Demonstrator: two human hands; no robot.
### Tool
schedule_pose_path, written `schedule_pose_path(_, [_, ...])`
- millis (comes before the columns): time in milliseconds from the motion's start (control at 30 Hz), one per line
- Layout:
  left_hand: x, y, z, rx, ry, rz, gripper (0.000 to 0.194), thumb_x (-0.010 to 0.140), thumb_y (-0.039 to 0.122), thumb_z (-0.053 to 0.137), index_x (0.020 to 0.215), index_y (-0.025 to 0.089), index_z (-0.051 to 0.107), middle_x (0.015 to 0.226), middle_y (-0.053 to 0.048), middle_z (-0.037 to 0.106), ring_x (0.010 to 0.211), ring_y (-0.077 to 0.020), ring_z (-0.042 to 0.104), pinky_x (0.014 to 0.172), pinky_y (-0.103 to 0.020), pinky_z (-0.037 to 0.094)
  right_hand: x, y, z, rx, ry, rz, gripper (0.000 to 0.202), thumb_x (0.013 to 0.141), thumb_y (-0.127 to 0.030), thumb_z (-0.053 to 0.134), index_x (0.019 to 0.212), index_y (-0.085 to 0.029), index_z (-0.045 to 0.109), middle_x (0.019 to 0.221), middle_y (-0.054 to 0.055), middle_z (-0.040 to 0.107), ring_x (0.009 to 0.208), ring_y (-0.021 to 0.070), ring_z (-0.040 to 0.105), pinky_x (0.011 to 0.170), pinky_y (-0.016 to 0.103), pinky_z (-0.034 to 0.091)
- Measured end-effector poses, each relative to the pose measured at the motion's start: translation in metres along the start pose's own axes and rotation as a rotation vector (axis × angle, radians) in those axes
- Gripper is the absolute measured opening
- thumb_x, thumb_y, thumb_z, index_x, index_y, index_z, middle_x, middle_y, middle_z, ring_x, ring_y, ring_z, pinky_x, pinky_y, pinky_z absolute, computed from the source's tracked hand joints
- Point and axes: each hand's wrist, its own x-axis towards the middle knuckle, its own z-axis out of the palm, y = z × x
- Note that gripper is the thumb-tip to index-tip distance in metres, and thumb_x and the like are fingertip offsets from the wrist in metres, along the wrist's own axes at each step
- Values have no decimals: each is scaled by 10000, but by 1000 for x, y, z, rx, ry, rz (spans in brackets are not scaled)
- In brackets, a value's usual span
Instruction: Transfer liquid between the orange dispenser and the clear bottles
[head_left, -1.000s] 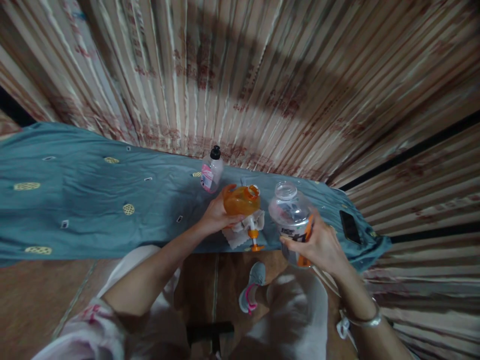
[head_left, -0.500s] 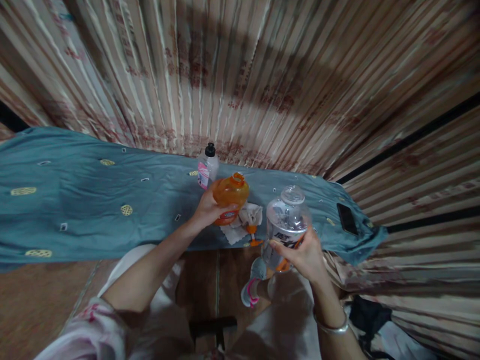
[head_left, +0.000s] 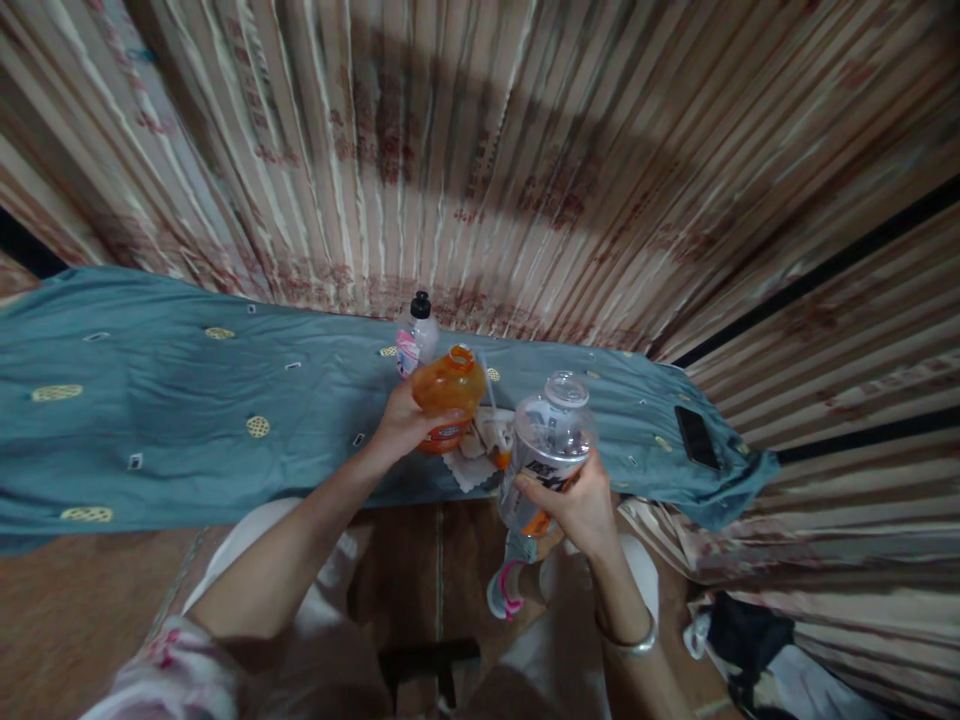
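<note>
My left hand (head_left: 405, 418) is wrapped round an orange see-through bottle (head_left: 450, 388) with an uncapped neck, tilted a little, above the cloth-covered table. My right hand (head_left: 581, 500) grips a large clear plastic bottle (head_left: 551, 430), its mouth open, its label grey, black and orange. That bottle hangs at the table's front edge, apart from the orange one. Between the two lies a crumpled pale cloth (head_left: 469, 470) with an orange pump head (head_left: 501, 458) on it, partly hidden by the clear bottle. Behind my left hand stands a clear bottle with a black cap (head_left: 418, 335) and pink label.
A blue-green patterned cloth (head_left: 180, 400) covers the long narrow table. On its right end lies a black phone (head_left: 696, 437). A pleated curtain (head_left: 450, 170) hangs close behind and to the right. Dark fabric (head_left: 750, 635) lies on the floor at lower right.
The clear bottle in my right hand has moved left, closer to the orange bottle, and now covers part of the pump head. My left hand has shifted slightly left with the orange bottle.
</note>
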Motion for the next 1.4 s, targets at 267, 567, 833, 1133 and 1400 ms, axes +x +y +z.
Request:
schedule_pose_path(267, [-10, 13, -25, 3, 48, -3, 738, 453, 350, 972, 1111, 170, 689, 1109, -85, 792, 1082, -326, 750, 1024, -521, 577, 10, -7, 21, 66, 47, -43, 832, 529, -492, 886, 1246, -194, 585, 1147, 116, 790, 1048, 313, 744, 954, 468, 586])
schedule_pose_path(567, [-14, 27, -69, 112, 238, 39, 698, 445, 351, 960, 1073, 184, 704, 1085, -58, 791, 1046, -302, 747, 1031, -485, 578, 26, -24, 79, 227, 30, -154, 845, 547, -503, 889, 1258, -194, 552, 1193, 127, 775, 1073, 287, 734, 988, 454, 575])
schedule_pose_path(833, [-22, 29, -105, 226, 360, 78, 707, 434, 383, 957, 1065, 203, 692, 1074, -54, 786, 1059, -307, 744, 1043, -486, 572, 37, -24, 144, 285, -67, -161, 865, 581, -516, 890, 1297, -194, 526, 1138, 113, 785, 1017, 284, 745, 895, 425, 607])
schedule_pose_path(1133, [-29, 30, -136, 328, 482, 69, 749, 400, 432, 965, 1063, 212, 694, 1042, -51, 788, 1022, -309, 746, 1009, -475, 584, 50, -40, 198, 257, -77, -205, 784, 570, -500, 876, 1213, -205, 539, 1171, 129, 776, 1087, 300, 737, 964, 441, 591])
schedule_pose_path(1400, [-33, 27, -143, 291, 486, 24, 781, 399, 403, 963, 1103, 204, 689, 1089, -64, 791, 1059, -310, 747, 1011, -471, 585, 44, -25, 212, 220, -52, -149, 1030, 567, -542, 881, 1403, -116, 456, 1293, 219, 724, 1186, 337, 709, 1041, 483, 557])
